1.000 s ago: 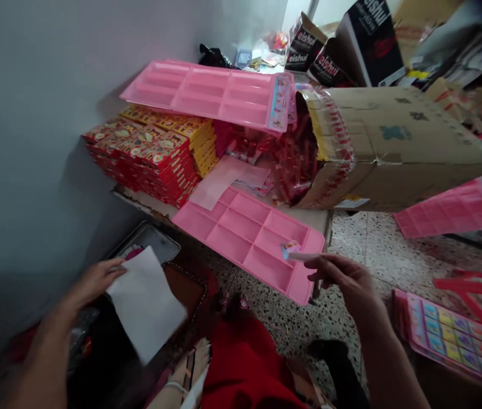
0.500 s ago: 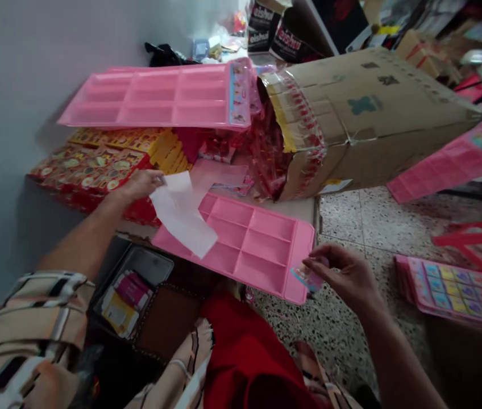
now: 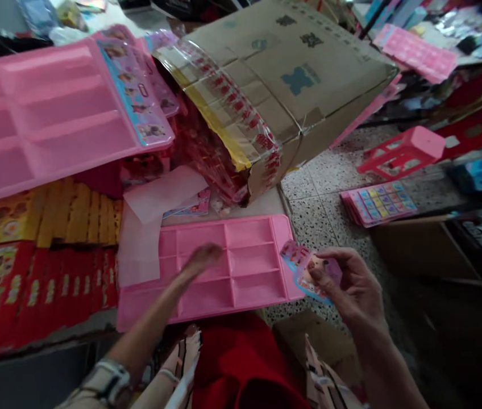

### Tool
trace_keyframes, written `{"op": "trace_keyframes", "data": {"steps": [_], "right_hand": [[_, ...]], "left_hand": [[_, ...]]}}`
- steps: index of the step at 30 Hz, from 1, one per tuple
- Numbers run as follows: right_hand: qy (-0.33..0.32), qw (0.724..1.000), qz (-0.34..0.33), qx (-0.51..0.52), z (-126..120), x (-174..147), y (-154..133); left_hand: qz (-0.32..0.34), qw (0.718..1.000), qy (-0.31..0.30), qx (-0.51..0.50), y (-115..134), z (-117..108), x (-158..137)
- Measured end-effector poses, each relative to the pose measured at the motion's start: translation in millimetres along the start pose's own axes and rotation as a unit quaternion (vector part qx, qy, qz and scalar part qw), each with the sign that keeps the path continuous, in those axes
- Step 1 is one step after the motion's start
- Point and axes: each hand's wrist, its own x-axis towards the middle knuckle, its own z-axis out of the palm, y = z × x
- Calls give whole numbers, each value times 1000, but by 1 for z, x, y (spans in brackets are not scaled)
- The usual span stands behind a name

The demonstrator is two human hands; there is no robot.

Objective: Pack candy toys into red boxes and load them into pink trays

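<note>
My right hand [image 3: 358, 289] pinches a pink and blue printed sticker [image 3: 303, 267] by its right side, at the right end of a pink compartment tray [image 3: 252, 258]. The sticker's other end reaches over the tray's flat end strip; I cannot tell whether it touches. Above the tray's middle compartments my left hand [image 3: 204, 258] is smeared by motion, and its fingers do not show clearly. White paper [image 3: 141, 250] lies over the tray's left end, next to another pale sheet [image 3: 168, 190].
A torn cardboard box [image 3: 292, 74] with red packets stands behind the tray. More pink trays [image 3: 66, 119] with a printed end strip sit at left, above red and yellow boxes [image 3: 53, 278]. On the floor at right are a red stool [image 3: 420, 145] and stacked printed trays [image 3: 379, 203].
My left hand has let go of the white paper, which now lies at the tray's left end, and has moved right over the tray. The view has turned right.
</note>
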Motion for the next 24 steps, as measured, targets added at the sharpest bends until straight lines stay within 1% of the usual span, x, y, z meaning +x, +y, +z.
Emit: {"op": "trace_keyframes", "data": {"steps": [1,2,3,4,5,6,7,8,10,11,13,14,15,17,19,21,23,24], "right_hand": [[21,1000,10,6,5,-5,-2],[36,999,16,9,9,-10,-4],[48,999,21,10,11,-15,-4],[60,998,25,8,11,-22,-3],[72,997,32,6,9,-29,-1],[85,995,42,5,6,-36,2],[97,994,55,4,1,-44,7],[107,992,67,6,-5,-52,14],[113,988,100,16,-20,-70,33],[116,985,126,25,-28,-79,46],[136,969,202,50,-41,-96,78],[155,954,246,74,-44,-103,98],[180,935,288,106,-46,-110,119],[228,894,345,170,-41,-117,163],[273,866,362,211,-30,-114,204],[316,855,349,218,-18,-101,239],[351,849,329,218,-8,-83,267],[364,847,323,216,-4,-73,279]], "left_hand": [[-21,993,-94,-65,4,36,-11],[-56,964,-206,-159,6,70,-22],[-102,900,-321,-278,8,100,-31],[-154,804,-413,-400,10,126,-37],[-205,703,-467,-495,12,148,-40],[-247,636,-476,-555,14,166,-40],[-277,622,-448,-580,16,179,-36],[-296,640,-402,-584,17,188,-30],[-315,702,-305,-562,21,196,-15],[-315,728,-269,-546,22,196,-7],[-297,769,-223,-520,26,194,8],[-284,788,-203,-506,30,192,15],[-264,808,-186,-492,34,191,21],[-194,849,-179,-457,46,192,35],[-103,886,-193,-409,60,199,52],[-15,922,-193,-337,74,209,73],[49,959,-176,-217,85,221,97],[71,971,-171,-151,90,227,109]]}}
